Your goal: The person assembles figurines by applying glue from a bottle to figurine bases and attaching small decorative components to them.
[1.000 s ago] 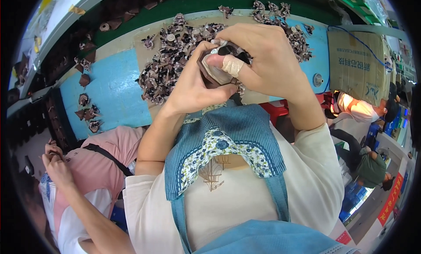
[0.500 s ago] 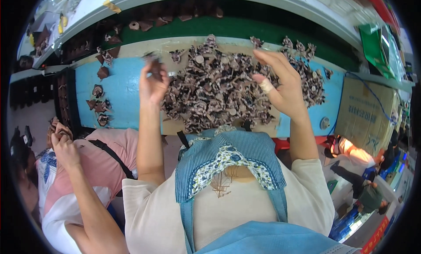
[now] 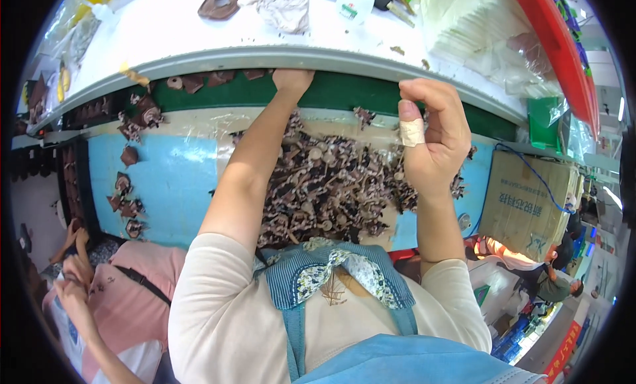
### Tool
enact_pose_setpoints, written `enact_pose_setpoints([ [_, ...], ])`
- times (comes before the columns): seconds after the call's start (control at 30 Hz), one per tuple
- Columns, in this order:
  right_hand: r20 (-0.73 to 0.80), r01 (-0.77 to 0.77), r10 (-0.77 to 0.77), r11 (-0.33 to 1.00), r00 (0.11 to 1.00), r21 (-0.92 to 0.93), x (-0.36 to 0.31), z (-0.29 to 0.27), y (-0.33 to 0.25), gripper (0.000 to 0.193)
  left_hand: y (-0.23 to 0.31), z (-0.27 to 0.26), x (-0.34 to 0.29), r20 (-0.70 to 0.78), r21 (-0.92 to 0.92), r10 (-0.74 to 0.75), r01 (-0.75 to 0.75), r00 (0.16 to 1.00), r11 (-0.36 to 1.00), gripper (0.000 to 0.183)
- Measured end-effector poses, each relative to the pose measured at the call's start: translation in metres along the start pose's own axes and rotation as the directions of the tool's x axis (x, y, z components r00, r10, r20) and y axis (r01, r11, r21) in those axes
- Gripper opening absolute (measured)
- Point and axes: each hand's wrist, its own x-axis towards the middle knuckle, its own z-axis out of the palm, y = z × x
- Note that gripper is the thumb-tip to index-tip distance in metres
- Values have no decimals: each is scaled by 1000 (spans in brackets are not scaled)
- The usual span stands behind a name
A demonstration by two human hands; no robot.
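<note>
My left hand point(image 3: 293, 81) reaches far forward over the green strip, its fingers hidden under the grey front edge of the shelf point(image 3: 311, 54). Whether it holds anything does not show. Raised above the right side of the pile is my right hand point(image 3: 437, 135), loosely curled, with a gap between thumb and forefinger and nothing visible in it. A tan bandage point(image 3: 412, 132) wraps its thumb. Below both arms lies a wide heap of small brown, pinkish and black parts point(image 3: 324, 185), whose exact kind I cannot make out. One similar small piece point(image 3: 363, 117) sits apart at the heap's far edge.
Several brown pieces point(image 3: 129, 155) form a column on the blue tabletop point(image 3: 175, 178) at left. More lie along the green strip point(image 3: 371, 96). A cardboard box point(image 3: 523, 198) stands at right, a green bin point(image 3: 544, 122) beyond it. A co-worker in pink point(image 3: 136, 284) sits at left.
My left hand has moved forward and right, from above the heap's left side to under the shelf edge. My right hand's fingers have curled more. The view has tilted up, showing more shelf top.
</note>
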Motion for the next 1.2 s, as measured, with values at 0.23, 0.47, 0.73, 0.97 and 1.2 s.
enact_pose_setpoints([
  [0.23,-154,20,-12,999,988,51,40,36,18,33,-1,-8,-22,-186,-221,133,-173,974,960,28],
  [0.47,-165,19,-66,962,984,-274,69,57,18,36,29,-116,-146,264,-964,-168,264,950,-22,29],
  [0.73,247,-338,280,909,928,242,-24,-29,-42,28,47,-200,-240,213,-976,259,193,942,98,66],
  [0.97,392,-58,44,998,919,24,-64,-85,-104,34,65,-224,-282,204,-977,360,164,910,139,72],
  [1.2,427,156,-113,985,897,-67,-72,-94,-134,30,74,-237,-304,260,-962,435,194,862,190,68],
])
